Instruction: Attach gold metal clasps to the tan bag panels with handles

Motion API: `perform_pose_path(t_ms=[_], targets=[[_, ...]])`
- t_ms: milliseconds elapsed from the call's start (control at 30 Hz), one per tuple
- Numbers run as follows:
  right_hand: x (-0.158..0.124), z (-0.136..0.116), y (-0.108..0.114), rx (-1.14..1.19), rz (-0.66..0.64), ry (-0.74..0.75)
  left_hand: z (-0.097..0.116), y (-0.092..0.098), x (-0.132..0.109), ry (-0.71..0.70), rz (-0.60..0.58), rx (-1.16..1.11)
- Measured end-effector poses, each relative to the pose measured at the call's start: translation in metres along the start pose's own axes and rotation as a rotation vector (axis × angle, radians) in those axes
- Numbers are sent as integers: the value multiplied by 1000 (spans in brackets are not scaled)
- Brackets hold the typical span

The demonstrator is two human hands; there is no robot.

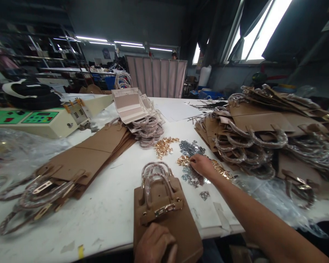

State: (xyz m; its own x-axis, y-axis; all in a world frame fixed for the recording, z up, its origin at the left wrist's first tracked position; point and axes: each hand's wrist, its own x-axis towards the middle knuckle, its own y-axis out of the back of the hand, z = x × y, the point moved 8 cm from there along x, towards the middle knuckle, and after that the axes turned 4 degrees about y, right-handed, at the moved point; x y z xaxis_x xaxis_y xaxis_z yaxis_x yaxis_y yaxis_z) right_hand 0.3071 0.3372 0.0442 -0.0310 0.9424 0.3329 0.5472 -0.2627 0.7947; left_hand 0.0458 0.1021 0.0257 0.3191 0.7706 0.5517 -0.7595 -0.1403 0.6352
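A brown handbag point(164, 193) with plastic-wrapped handles and gold hardware lies at the table's front edge. My left hand point(155, 244) rests on its lower front, fingers curled; what they hold, if anything, is hidden. Farther out, my right hand point(202, 165) reaches into small metal parts, its fingertips pinched at a cluster of gold pieces point(183, 160); the piece between them is too small to tell. Around that hand lie grey metal plates point(191, 147) and more gold pieces point(221, 170). Another gold pile point(164, 146) sits left of them.
Brown bag panels with wrapped handles point(90, 153) are stacked at the left, beside pale pieces point(130, 106). A large heap of bag parts point(263, 120) fills the right. Clear plastic point(274, 197) lies near the right arm. A machine with green panels point(41, 117) stands back left.
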Motion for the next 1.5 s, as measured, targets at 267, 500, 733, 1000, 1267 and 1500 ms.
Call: perform_pose_path(t_ms=[267,500,733,1000,1267,1500], targets=[[-89,-81,61,304,142,104,-15,8,5,291,-64,-190],[-210,-174,17,642,107,424,-28,12,-4,683,-100,-445],[-218,-169,13,667,112,255,-13,16,-16,798,-55,-671],[-220,-172,3,752,48,192,-7,17,-15,789,-54,-775],[-211,-163,5,893,-131,25,-4,16,-9,764,-161,-732],[-202,-168,8,773,-243,172,-6,7,-8,776,-386,-733]])
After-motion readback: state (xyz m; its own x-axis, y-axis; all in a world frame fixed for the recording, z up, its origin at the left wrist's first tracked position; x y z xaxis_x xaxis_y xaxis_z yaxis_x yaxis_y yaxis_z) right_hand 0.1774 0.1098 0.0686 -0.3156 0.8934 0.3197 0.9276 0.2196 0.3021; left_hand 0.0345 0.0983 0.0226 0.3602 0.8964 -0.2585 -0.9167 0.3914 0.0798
